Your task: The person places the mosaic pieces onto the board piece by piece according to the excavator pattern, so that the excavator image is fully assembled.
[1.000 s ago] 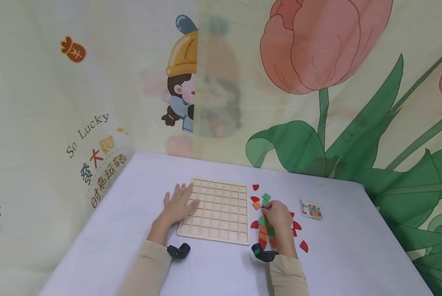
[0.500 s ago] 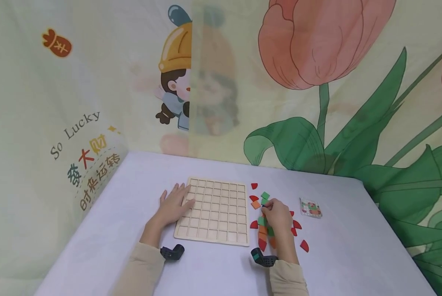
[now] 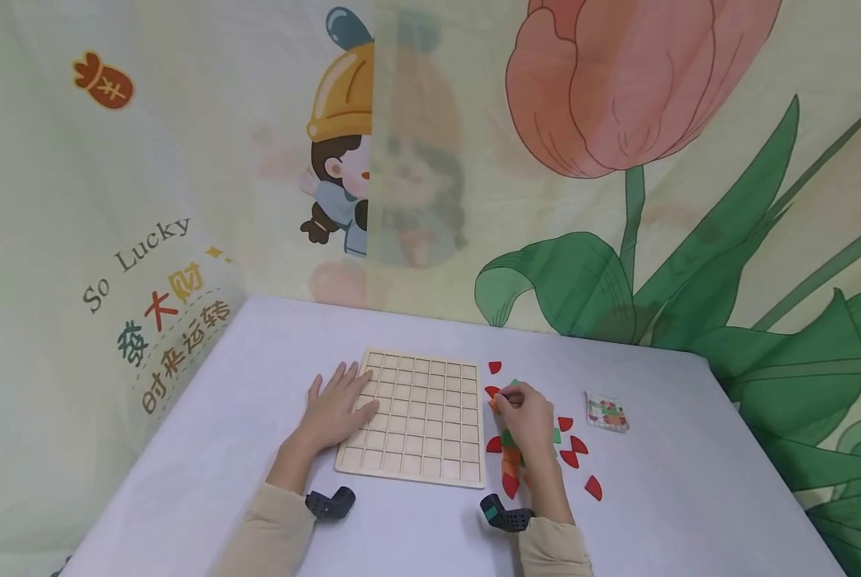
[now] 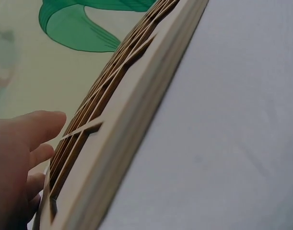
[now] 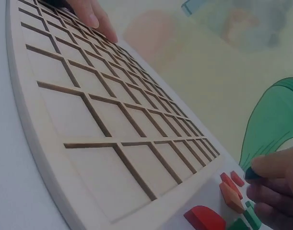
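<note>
A wooden grid board (image 3: 421,418) with square compartments lies on the table. My left hand (image 3: 332,413) rests across its left edge, fingers spread and extended. In the left wrist view the thumb (image 4: 48,125) shows above the grid. Right of the board, my right hand (image 3: 529,421) is over a group of coloured tiles. Between thumb and fingers it pinches a small dark tile (image 5: 252,174), mostly covered by the fingertips. An orange tile (image 5: 231,197) and a red quarter-round tile (image 5: 205,218) lie near that hand in the right wrist view.
Several red quarter-round tiles (image 3: 593,487) lie to the right of the hand, with green tiles partly hidden under it. A small patterned packet (image 3: 606,411) sits further right. A printed curtain (image 3: 430,288) hangs behind the table (image 3: 661,513).
My right hand has moved slightly left toward the board with the dark tile, uncovering red and green tiles on its right. The left hand stays on the board's edge. The head view has shifted a little.
</note>
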{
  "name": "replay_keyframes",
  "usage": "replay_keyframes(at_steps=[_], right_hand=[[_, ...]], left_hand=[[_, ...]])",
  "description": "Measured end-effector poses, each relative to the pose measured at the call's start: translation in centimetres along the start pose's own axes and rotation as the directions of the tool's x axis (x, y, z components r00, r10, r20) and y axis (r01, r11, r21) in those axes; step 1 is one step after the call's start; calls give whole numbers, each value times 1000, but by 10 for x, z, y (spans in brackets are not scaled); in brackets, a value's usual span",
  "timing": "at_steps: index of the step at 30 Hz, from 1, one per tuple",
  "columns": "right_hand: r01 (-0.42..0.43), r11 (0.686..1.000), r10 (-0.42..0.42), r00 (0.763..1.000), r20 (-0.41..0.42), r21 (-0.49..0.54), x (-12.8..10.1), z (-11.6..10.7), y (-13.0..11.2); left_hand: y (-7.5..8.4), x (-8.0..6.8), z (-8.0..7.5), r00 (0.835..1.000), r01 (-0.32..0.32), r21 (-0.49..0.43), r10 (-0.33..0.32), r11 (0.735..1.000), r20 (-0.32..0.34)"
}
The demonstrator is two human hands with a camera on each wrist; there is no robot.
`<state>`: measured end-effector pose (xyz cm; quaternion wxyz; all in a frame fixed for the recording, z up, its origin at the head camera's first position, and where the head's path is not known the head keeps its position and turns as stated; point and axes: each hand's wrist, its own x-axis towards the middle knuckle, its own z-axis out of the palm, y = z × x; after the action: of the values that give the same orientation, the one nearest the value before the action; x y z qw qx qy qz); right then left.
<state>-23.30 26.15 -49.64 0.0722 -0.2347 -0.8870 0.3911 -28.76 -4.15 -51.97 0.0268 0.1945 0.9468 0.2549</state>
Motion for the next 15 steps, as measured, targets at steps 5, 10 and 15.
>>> replay_keyframes(at_steps=[5,10,15], right_hand=[[0,999,-1,1000,26,42,0,6,-3],[77,997,-76,995,57,-7,-1,10,-3],[152,982,-143,985,92,-109,-3,14,-1]], left_hand=[[-1,-3,-6,999,-21,-60,23,998,28],[-4,-3,-11,998,-32,-102,38,994,56],[-6,-3,-10,997,-44,-96,51,994,66]])
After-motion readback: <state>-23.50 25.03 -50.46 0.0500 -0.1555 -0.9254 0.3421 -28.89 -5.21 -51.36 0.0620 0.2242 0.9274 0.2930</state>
